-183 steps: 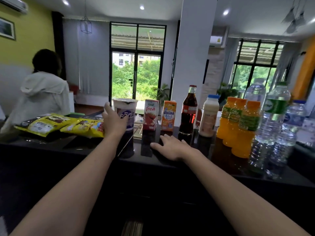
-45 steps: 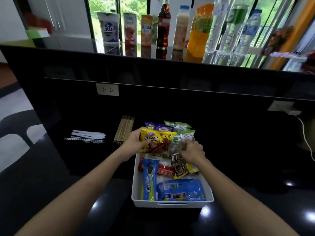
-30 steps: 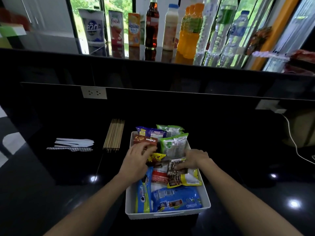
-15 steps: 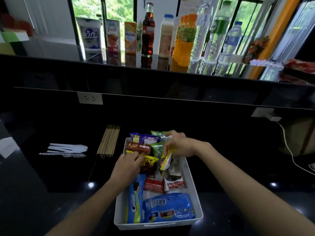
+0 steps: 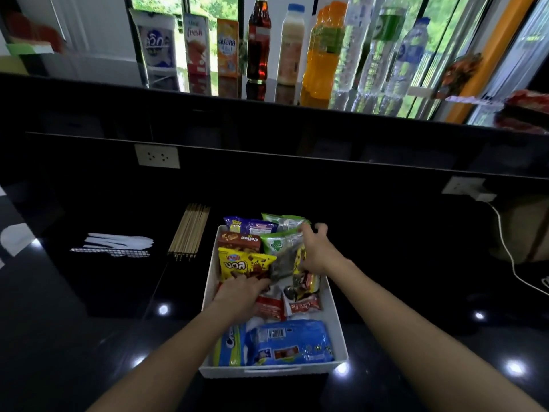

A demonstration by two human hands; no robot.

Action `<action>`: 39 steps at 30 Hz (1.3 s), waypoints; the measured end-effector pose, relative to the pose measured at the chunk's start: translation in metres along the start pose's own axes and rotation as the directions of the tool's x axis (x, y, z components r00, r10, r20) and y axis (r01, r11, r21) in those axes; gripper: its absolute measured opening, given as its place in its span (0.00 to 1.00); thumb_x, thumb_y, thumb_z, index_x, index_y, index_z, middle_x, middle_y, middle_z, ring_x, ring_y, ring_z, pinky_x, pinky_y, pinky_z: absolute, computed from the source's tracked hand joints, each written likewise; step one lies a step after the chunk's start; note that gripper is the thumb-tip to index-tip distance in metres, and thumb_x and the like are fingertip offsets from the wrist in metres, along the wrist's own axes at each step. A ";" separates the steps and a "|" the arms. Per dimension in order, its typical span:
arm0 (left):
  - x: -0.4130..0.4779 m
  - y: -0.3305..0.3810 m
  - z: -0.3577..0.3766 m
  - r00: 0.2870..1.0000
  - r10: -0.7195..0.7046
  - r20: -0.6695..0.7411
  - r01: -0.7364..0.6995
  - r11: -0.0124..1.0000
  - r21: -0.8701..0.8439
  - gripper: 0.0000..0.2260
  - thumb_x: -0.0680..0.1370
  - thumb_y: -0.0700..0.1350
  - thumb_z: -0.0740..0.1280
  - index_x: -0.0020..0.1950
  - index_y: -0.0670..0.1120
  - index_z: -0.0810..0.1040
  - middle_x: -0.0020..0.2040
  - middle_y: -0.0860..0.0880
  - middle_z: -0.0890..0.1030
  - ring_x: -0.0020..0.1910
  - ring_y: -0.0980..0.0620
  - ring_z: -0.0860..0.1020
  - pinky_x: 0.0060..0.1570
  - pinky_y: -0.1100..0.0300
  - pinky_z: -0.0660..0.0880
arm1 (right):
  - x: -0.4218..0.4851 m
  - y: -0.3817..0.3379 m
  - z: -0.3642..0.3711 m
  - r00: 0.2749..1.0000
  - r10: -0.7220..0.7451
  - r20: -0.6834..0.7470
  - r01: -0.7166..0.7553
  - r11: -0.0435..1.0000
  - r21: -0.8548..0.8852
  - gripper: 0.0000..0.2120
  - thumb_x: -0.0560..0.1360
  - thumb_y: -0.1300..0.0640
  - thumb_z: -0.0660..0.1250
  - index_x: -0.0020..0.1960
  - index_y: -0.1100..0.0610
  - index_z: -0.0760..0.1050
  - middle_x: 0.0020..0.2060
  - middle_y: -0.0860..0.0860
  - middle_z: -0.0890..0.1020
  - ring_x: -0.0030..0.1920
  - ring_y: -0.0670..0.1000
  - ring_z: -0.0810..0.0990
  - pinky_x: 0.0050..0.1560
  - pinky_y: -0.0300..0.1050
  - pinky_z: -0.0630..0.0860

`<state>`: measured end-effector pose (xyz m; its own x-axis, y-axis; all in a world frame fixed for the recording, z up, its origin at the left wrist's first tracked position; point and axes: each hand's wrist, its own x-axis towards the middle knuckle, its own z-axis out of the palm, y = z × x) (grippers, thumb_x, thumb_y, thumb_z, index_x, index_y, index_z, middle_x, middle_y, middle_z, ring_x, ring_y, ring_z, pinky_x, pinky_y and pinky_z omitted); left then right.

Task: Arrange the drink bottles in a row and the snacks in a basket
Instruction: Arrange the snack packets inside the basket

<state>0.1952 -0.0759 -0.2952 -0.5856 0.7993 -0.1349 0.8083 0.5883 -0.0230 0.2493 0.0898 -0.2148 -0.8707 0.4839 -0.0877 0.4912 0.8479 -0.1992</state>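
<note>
Since half a second ago, my right hand (image 5: 315,251) has slid toward the far right corner of the white basket (image 5: 337,316), and the yellow snack packet (image 5: 242,263) now stands upright in the left half, clear of my left hand (image 5: 240,292).

Snack status: all visible packets sit inside the basket, on the lower black counter (image 5: 89,337). The right hand is clamped on a dark-and-yellow packet (image 5: 286,258), pressing it in beside the green packet (image 5: 277,243). The left hand's fingers are tucked under the yellow packet's near edge; I cannot tell whether they grip anything. Blue biscuit packs (image 5: 285,343) fill the near end.

Drink status: cup, cartons and bottles (image 5: 258,40) stand in one row on the upper ledge (far side).

I judge the task nearly complete; only seating the held packet remains. Wooden skewers (image 5: 190,230) lie left of the basket.
</note>
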 end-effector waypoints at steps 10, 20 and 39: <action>0.006 0.030 0.004 0.991 -0.124 -0.044 0.124 0.992 0.000 0.19 0.79 0.56 0.57 0.66 0.50 0.71 0.60 0.47 0.79 0.61 0.44 0.71 0.57 0.51 0.66 | -0.003 -0.010 -0.026 0.906 -0.408 0.114 0.420 0.900 -0.114 0.24 0.73 0.61 0.70 0.68 0.54 0.72 0.61 0.53 0.78 0.59 0.53 0.77 0.53 0.46 0.76; 0.020 0.077 0.018 0.861 -0.480 0.170 0.508 0.792 -0.339 0.27 0.74 0.68 0.58 0.64 0.52 0.76 0.68 0.45 0.70 0.72 0.43 0.58 0.74 0.44 0.43 | 0.021 -0.007 0.028 0.849 -0.510 0.137 0.528 0.822 -0.214 0.18 0.76 0.64 0.66 0.66 0.56 0.74 0.62 0.55 0.78 0.61 0.56 0.77 0.57 0.53 0.77; -0.018 0.053 -0.015 0.918 -0.373 0.130 0.349 0.611 -0.711 0.06 0.78 0.46 0.63 0.44 0.47 0.68 0.37 0.50 0.74 0.38 0.49 0.72 0.36 0.56 0.67 | 0.012 0.002 0.031 0.947 -0.321 -0.016 0.312 0.930 -0.191 0.07 0.76 0.63 0.62 0.53 0.59 0.75 0.49 0.57 0.80 0.52 0.58 0.80 0.43 0.48 0.75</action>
<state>0.2479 -0.0571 -0.2792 -0.8318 0.4984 -0.2444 0.2459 0.7255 0.6428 0.2390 0.0902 -0.2469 -0.9819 0.1892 -0.0035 0.1892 0.9816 -0.0260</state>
